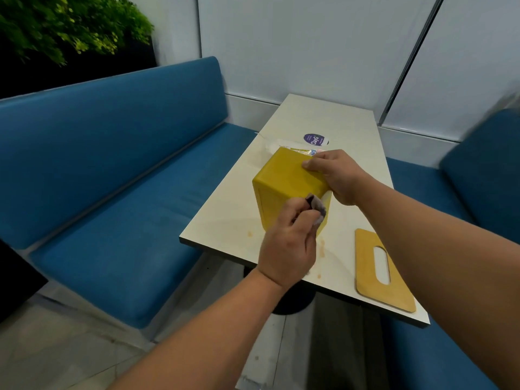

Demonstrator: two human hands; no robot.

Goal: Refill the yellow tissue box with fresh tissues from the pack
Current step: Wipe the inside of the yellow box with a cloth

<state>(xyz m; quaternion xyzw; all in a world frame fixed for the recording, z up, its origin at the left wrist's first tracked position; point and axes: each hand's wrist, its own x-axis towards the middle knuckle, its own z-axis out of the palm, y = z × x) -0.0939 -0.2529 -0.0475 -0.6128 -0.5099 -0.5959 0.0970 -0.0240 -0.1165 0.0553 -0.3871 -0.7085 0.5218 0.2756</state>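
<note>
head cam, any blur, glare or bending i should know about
Head view: wide-angle bending, so the wall panels and the bench back lean and curve. Motion blur smears the right edge and softens the cloth in the left hand. Light is soft and even, with only a faint sheen on the table; the box reads clearly.

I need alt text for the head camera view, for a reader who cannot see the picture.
A person's right hand steadies a tilted yellow tissue box on a white table while the left hand presses a crumpled cloth against its side. The box's slotted lid lies flat to the right, a tissue pack just behind the box, blue benches on either side.
</note>
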